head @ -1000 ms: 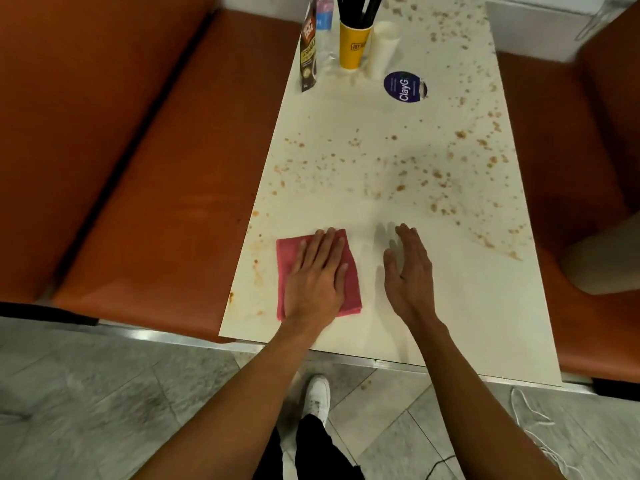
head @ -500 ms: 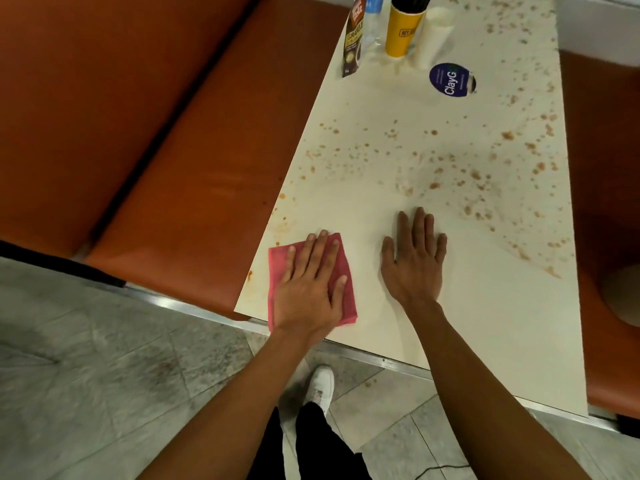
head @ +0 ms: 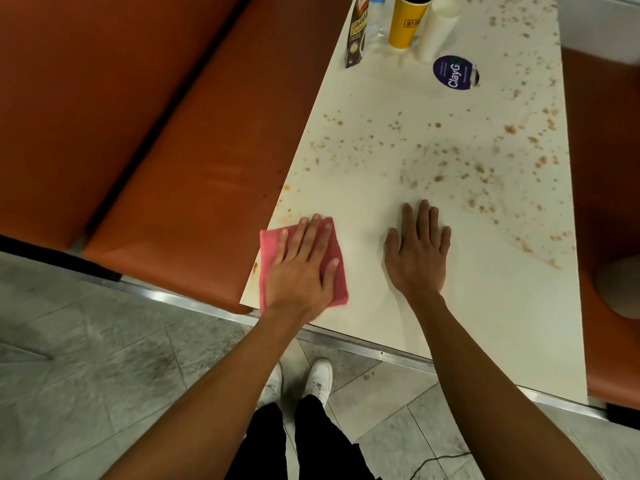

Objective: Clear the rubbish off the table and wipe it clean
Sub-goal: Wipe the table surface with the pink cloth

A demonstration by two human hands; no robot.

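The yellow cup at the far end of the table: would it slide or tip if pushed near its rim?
The yellow cup stands tall and narrows toward its base, so a high push would probably tip it. It looks like paper, likely light and easily crushed; its contents are hidden.

Bare forearms lead to a bare left hand and a bare right hand, the fingernails short and plain. Lower down, black cloth trousers end at a pair of white trainers with rounded toes, the left one partly hidden behind the arm.
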